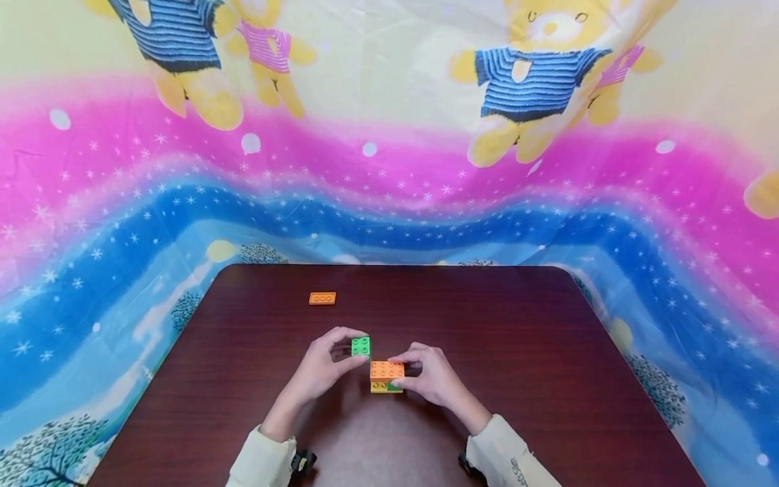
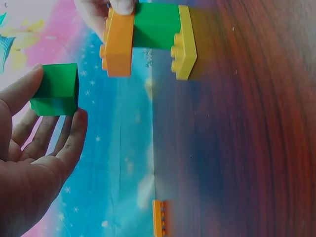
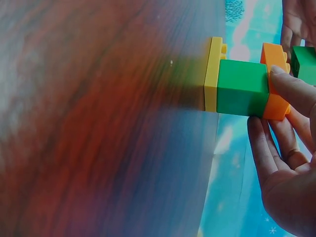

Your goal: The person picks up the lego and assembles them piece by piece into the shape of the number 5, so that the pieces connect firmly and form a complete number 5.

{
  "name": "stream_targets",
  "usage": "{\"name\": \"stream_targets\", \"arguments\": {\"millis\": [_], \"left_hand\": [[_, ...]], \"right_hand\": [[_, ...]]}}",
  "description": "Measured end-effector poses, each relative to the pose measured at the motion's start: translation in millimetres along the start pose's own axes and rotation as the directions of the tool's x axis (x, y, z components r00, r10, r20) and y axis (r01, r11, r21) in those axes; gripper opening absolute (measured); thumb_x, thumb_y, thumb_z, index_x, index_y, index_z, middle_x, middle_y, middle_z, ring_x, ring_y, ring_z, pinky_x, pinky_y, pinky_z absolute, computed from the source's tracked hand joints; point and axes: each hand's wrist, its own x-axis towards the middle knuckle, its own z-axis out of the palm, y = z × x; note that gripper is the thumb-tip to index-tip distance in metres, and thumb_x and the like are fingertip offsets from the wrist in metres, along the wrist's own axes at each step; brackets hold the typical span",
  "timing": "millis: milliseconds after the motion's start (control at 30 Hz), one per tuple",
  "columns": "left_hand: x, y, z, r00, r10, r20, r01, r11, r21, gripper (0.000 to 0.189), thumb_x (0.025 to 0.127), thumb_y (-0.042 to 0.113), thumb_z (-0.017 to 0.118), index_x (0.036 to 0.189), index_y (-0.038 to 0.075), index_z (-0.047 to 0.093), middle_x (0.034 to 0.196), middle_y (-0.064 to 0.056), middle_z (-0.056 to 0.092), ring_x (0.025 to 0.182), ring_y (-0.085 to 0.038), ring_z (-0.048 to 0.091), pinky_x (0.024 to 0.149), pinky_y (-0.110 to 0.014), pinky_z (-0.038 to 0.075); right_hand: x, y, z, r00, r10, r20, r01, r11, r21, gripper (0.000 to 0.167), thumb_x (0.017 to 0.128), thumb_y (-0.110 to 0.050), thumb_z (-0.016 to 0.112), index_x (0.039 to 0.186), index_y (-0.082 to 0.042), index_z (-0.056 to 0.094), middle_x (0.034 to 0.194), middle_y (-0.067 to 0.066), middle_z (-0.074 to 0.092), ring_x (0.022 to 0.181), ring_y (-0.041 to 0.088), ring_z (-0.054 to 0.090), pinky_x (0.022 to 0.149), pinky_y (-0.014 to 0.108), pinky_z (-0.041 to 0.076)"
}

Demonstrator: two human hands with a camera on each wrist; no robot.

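Observation:
My left hand (image 1: pixel 319 365) pinches a green brick (image 1: pixel 360 346) between thumb and fingers, held up just left of a small stack. In the left wrist view that green brick (image 2: pixel 57 89) stands apart from the stack. An orange brick (image 1: pixel 387 369) tops the stack, gripped at its right end by the thumb and fingers of my right hand (image 1: pixel 432 375). Beneath it, a second green brick (image 3: pixel 242 88) sits under the right half only. A thin yellow brick (image 3: pixel 212 74) forms the base, low over the table, its left studs uncovered.
A flat orange brick (image 1: pixel 322 298) lies at the back left of the dark brown table (image 1: pixel 487 318). Behind the table's far edge hangs a cloth (image 1: pixel 389 169) printed with bears and snowflakes.

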Motion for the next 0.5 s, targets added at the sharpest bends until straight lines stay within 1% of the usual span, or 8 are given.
{"name": "stream_targets", "arguments": {"millis": [100, 300, 500], "left_hand": [[-1.9, 3.0, 4.0, 1.0, 0.012, 0.018, -0.012, 1.0, -0.013, 0.037, 0.09, 0.019, 0.083, 0.124, 0.027, 0.071, 0.118, 0.003, 0.068, 0.106, -0.018, 0.07, 0.098, -0.043, 0.058], [-4.0, 4.0, 12.3, 0.999, 0.02, 0.046, -0.019, 1.0, -0.022, 0.036, 0.09, 0.021, 0.083, 0.123, 0.028, 0.071, 0.117, 0.005, 0.067, 0.109, -0.017, 0.069, 0.099, -0.038, 0.057], [-5.5, 0.9, 20.4, 0.997, 0.046, 0.06, -0.046, 0.999, -0.011, 0.037, 0.09, 0.024, 0.083, 0.125, 0.022, 0.072, 0.118, 0.006, 0.068, 0.111, -0.019, 0.068, 0.1, -0.041, 0.057]], "right_hand": [[0.6, 0.2, 0.1, 1.0, 0.003, 0.006, -0.003, 1.0, 0.013, 0.041, 0.081, -0.02, 0.09, 0.12, -0.016, 0.079, 0.09, -0.006, 0.061, 0.091, 0.016, 0.069, 0.085, 0.031, 0.062], [1.8, 0.9, 0.8, 1.0, 0.012, 0.017, -0.012, 0.999, 0.031, 0.042, 0.082, -0.018, 0.09, 0.122, -0.014, 0.078, 0.09, -0.005, 0.061, 0.09, 0.009, 0.07, 0.085, 0.03, 0.061], [0.6, 1.6, 0.4, 1.0, 0.0, 0.011, 0.0, 1.0, -0.003, 0.04, 0.082, -0.02, 0.089, 0.121, -0.014, 0.079, 0.09, -0.008, 0.061, 0.092, 0.012, 0.068, 0.085, 0.032, 0.062]]}}
